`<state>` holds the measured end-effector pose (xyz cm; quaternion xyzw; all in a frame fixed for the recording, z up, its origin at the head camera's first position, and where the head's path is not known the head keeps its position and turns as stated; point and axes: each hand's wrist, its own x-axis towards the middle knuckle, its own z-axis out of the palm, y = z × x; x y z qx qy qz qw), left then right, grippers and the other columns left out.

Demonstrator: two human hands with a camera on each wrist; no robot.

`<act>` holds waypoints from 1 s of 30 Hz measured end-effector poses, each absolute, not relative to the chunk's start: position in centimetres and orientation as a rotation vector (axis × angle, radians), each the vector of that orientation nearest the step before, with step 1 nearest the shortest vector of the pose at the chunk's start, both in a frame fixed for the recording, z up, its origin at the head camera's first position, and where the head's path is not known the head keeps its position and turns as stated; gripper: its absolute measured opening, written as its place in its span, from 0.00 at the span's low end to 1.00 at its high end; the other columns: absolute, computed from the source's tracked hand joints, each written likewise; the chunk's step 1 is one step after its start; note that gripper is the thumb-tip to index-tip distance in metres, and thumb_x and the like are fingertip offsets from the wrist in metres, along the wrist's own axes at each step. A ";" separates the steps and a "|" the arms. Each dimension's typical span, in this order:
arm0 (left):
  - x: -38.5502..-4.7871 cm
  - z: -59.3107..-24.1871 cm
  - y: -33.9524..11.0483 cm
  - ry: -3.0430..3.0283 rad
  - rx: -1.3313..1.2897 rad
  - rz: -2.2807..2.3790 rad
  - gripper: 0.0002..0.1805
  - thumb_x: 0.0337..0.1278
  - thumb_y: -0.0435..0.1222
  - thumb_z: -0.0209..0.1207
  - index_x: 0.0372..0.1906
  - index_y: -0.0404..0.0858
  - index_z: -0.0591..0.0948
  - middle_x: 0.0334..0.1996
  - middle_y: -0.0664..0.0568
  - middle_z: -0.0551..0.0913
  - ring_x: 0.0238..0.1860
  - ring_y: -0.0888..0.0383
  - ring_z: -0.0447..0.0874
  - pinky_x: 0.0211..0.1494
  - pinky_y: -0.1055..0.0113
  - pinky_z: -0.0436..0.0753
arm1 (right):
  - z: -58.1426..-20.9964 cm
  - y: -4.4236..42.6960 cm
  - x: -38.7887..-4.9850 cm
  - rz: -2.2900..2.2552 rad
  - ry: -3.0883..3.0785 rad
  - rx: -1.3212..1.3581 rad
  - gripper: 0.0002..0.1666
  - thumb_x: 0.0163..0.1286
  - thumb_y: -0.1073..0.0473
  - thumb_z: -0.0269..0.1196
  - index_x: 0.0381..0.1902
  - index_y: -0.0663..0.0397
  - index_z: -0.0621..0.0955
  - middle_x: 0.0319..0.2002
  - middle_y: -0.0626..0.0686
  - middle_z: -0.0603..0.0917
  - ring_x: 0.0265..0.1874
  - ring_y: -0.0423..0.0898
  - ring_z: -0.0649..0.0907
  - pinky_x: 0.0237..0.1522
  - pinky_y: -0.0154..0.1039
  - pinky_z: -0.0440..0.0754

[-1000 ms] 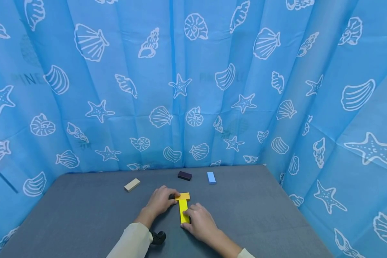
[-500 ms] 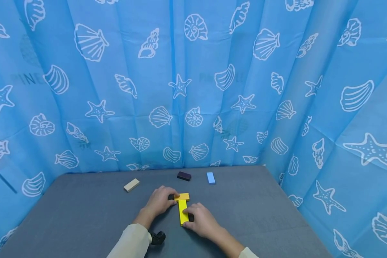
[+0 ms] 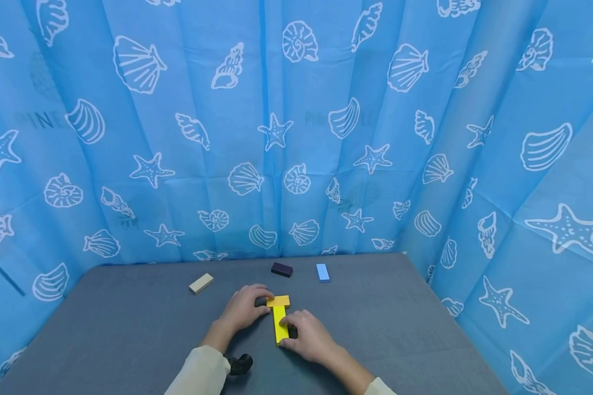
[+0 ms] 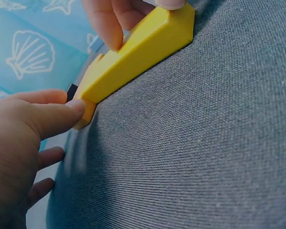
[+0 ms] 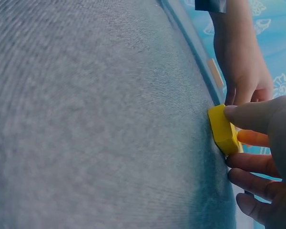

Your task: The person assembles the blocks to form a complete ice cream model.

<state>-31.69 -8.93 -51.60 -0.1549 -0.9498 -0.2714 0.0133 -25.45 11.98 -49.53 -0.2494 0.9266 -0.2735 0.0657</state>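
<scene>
An orange-yellow block (image 3: 279, 301) lies crosswise on the grey table. Its left end is pinched between the thumb and finger of my left hand (image 3: 245, 308). A bright yellow block (image 3: 279, 326) lies lengthwise with its far end against the orange-yellow one, so that the pair forms a T. My right hand (image 3: 310, 336) holds the yellow block, thumb by the near end and a finger on top. In the left wrist view the yellow block (image 4: 138, 53) meets the orange-yellow block (image 4: 87, 113) near my left thumb. The right wrist view shows the yellow block's near end (image 5: 222, 130).
Farther back on the grey table (image 3: 128, 323) lie a beige block (image 3: 201, 283) at left, a dark block (image 3: 282, 269) in the middle and a light blue block (image 3: 323, 272) at right. A blue curtain (image 3: 296, 137) with white shells hangs behind and along the right side.
My right thumb has shifted slightly to the right, and more of the yellow block's near end shows. The left hand and the other blocks stay practically where they were.
</scene>
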 end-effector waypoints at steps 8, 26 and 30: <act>-31.2 -52.1 -9.8 -2.855 -0.396 -0.947 0.13 0.56 0.42 0.68 0.48 0.54 0.85 0.56 0.55 0.79 0.61 0.48 0.73 0.62 0.44 0.69 | -49.5 12.1 -25.5 -0.884 2.783 -0.745 0.21 0.62 0.48 0.69 0.51 0.47 0.83 0.39 0.39 0.80 0.37 0.37 0.74 0.42 0.39 0.76; -30.9 -51.4 -13.5 -2.649 -0.349 -0.945 0.09 0.57 0.39 0.68 0.43 0.47 0.87 0.48 0.57 0.83 0.53 0.53 0.76 0.57 0.50 0.74 | -48.5 15.2 -28.2 -0.978 3.233 -0.675 0.10 0.64 0.57 0.68 0.42 0.53 0.85 0.38 0.46 0.83 0.39 0.44 0.78 0.42 0.43 0.80; -31.1 -51.5 -15.5 -2.642 -0.379 -0.875 0.07 0.56 0.39 0.68 0.41 0.47 0.87 0.47 0.56 0.84 0.52 0.52 0.77 0.57 0.49 0.73 | -48.7 16.1 -29.5 -0.941 3.308 -0.651 0.09 0.63 0.58 0.69 0.41 0.54 0.86 0.37 0.47 0.83 0.38 0.44 0.78 0.42 0.44 0.79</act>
